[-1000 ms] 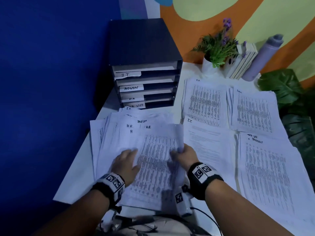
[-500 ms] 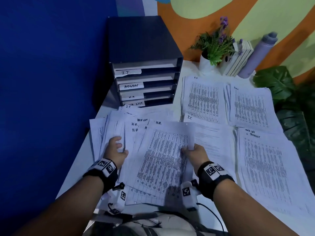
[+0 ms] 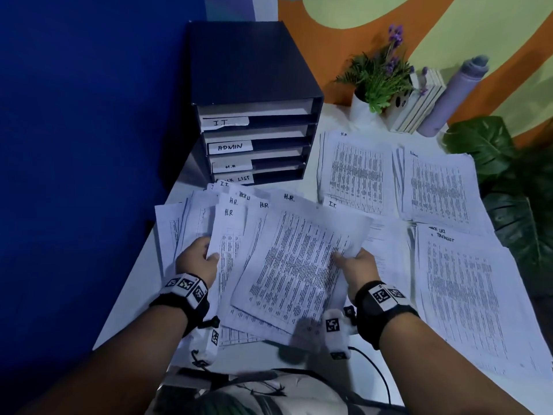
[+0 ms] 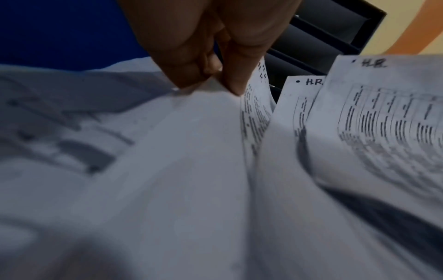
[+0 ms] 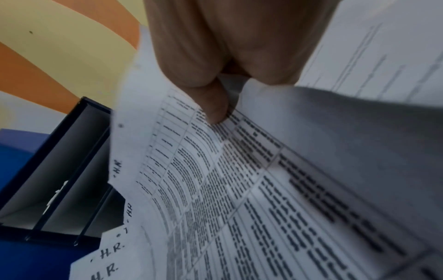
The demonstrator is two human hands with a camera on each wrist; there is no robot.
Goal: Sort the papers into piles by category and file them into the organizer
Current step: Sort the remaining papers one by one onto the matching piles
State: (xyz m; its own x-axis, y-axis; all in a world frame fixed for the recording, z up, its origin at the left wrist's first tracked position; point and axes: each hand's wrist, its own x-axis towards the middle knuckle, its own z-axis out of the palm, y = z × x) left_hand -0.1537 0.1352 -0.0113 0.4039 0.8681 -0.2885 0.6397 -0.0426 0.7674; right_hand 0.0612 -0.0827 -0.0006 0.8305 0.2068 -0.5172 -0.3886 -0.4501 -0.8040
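A fanned heap of unsorted papers point(image 3: 191, 223), many marked H.R., lies at the table's near left. My right hand point(image 3: 354, 259) pinches the right edge of a lifted H.R. sheet point(image 3: 299, 259), thumb on its printed face point(image 5: 215, 111). My left hand point(image 3: 199, 256) pinches the edge of another H.R. sheet point(image 3: 227, 235) in the heap, seen close in the left wrist view point(image 4: 215, 81). The dark organizer point(image 3: 251, 70) stands at the back left, with slots labelled I.T., ADMIN, H.R. and TASK LIST. Sorted piles lie to the right: H.R. point(image 3: 356, 172), Admin point(image 3: 437, 187), I.T. point(image 3: 386, 244), Task List point(image 3: 466, 289).
A potted plant point(image 3: 377, 76), upright books point(image 3: 419, 100) and a grey bottle point(image 3: 449, 97) stand at the back right. Large green leaves point(image 3: 517, 199) overhang the table's right edge. A blue wall point(image 3: 89, 115) borders the left. A cable point(image 3: 380, 375) runs near the front edge.
My right hand has lifted the H.R. sheet off the heap and swung it rightward. My left hand moved from flat on that sheet to the heap's left and took hold of another sheet.
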